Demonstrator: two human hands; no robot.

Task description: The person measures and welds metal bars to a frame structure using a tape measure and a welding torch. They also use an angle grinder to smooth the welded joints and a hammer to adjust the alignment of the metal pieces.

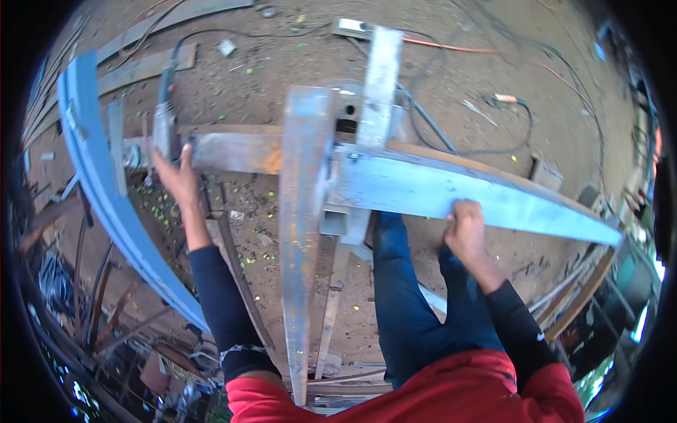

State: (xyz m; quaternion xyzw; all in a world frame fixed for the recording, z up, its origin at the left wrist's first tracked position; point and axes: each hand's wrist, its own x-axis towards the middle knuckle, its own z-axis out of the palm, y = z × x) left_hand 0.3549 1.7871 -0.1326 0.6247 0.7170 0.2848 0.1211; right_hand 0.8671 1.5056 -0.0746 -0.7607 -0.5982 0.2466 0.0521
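My left hand (pixel 179 180) reaches out with thumb and fingers apart, its fingertips at the near end of a corded power tool, which looks like an angle grinder (pixel 166 125). The tool sits across a flat steel bar (pixel 236 149). My right hand (pixel 467 229) is closed, its fingers curled at the near edge of a pale blue-grey steel beam (pixel 423 187) that runs off to the right. Between my arms a rusty steel beam (pixel 305 204) points towards me. A short upright metal piece (pixel 379 88) and a square tube end (pixel 334 221) meet near the joint.
Long blue steel lengths (pixel 116 183) curve along the left. Cables trail over the dirt floor (pixel 282 56), with an electrode holder (pixel 505 99) at the far right and a white power strip (pixel 351 28) at the back. Scrap metal (pixel 127 317) is piled at the lower left.
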